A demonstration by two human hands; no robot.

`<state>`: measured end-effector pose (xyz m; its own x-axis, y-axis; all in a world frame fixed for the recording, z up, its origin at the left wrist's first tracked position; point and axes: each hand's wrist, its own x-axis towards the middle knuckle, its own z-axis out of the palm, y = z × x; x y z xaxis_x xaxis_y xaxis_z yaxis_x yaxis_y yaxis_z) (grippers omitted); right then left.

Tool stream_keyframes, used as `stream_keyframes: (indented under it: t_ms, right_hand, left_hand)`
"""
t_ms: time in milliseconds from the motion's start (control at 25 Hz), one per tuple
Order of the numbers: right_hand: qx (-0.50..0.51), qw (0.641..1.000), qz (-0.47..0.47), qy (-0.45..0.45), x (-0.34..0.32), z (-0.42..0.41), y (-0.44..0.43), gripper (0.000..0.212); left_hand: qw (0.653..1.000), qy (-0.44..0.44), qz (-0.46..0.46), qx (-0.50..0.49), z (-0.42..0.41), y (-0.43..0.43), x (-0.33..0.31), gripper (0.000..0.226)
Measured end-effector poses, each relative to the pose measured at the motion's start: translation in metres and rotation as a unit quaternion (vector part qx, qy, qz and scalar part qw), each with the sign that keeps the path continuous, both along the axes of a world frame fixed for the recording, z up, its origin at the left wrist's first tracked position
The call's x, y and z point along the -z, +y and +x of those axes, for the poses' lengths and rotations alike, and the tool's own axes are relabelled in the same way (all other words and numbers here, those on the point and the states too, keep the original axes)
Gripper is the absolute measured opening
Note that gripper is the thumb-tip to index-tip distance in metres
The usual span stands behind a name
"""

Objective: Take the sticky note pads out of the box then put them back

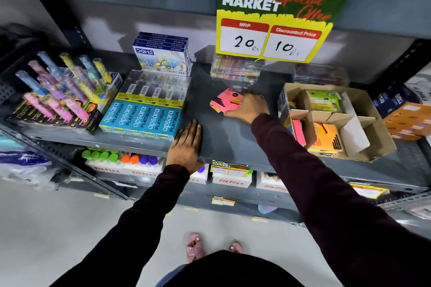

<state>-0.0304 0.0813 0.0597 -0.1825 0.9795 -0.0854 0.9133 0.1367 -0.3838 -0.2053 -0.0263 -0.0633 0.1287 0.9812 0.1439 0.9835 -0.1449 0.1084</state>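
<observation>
The right hand (pixel 248 106) is closed around a pink pad (pixel 225 100), fingers curled over its right end so that part of the pad is covered; the pad sits low against the grey shelf (pixel 224 137), though whether it rests on the surface or is just above it cannot be told. The left hand (pixel 186 144) lies flat and open on the shelf's front edge, fingers spread forward, palm down, holding nothing. The box (pixel 359 100) stands to the right of the held pad, well apart from it, its flaps up and cardboard dividers splitting it into compartments. A green pad (pixel 324 100) fills a rear compartment, another pink pad (pixel 299 132) stands on edge in the front-left compartment, partly hidden by a flap, and an orange pad (pixel 327 138) lies in the front-middle one; the front-right compartment shows only bare cardboard. The right forearm crosses the box's near-left corner and hides it. To the left of the open hand are blue pencil packs (pixel 142 119), just beside its fingertips. A price sign (pixel 272 23) hangs from the shelf above and covers the tops of clear packs behind it, whose contents are too blurred to make out.
</observation>
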Motion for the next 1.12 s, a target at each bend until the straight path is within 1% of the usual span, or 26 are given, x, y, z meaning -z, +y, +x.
stream_keyframes:
  t_ms: [160,320,440,560,760,880,920,1000,1080,1120]
  right_hand:
    - [0.120,0.991,0.064,0.007,-0.018,0.069,-0.049,0.054]
    - [0.297,0.950,0.084,0.044,-0.017,0.150,-0.076,0.062]
    - [0.360,0.929,0.076,0.046,-0.008,0.184,-0.085,0.072]
    - [0.369,0.927,0.040,0.055,0.007,0.187,-0.082,0.076]
    - [0.356,0.933,0.030,0.048,0.025,0.175,-0.071,0.074]
    - [0.354,0.931,-0.012,0.090,0.033,0.178,-0.065,0.082]
    - [0.357,0.929,-0.027,0.096,0.033,0.176,-0.064,0.080]
    - [0.356,0.931,-0.029,0.070,0.036,0.174,-0.066,0.068]
    - [0.350,0.936,-0.018,0.028,0.039,0.170,-0.072,0.066]
    - [0.346,0.938,0.010,0.007,0.040,0.167,-0.075,0.066]
  left_hand:
    - [1.000,-0.006,-0.001,-0.007,0.000,-0.001,0.004,0.115]
    - [1.000,0.015,-0.008,-0.011,-0.001,0.002,0.006,0.119]
    - [1.000,0.014,-0.008,-0.013,0.000,0.002,0.005,0.118]
    - [1.000,0.009,-0.006,-0.014,0.001,0.002,0.005,0.119]
    - [0.999,0.026,-0.021,-0.015,0.002,0.001,0.003,0.120]
    - [0.999,0.032,-0.022,-0.018,0.003,0.001,0.002,0.120]
    - [0.999,0.035,-0.027,-0.018,0.003,0.002,0.000,0.120]
    - [0.999,0.029,-0.036,-0.023,0.003,0.000,0.001,0.121]
    - [0.998,0.028,-0.056,-0.028,0.003,-0.004,-0.002,0.121]
    - [0.996,0.028,-0.075,-0.032,0.003,-0.003,-0.005,0.122]
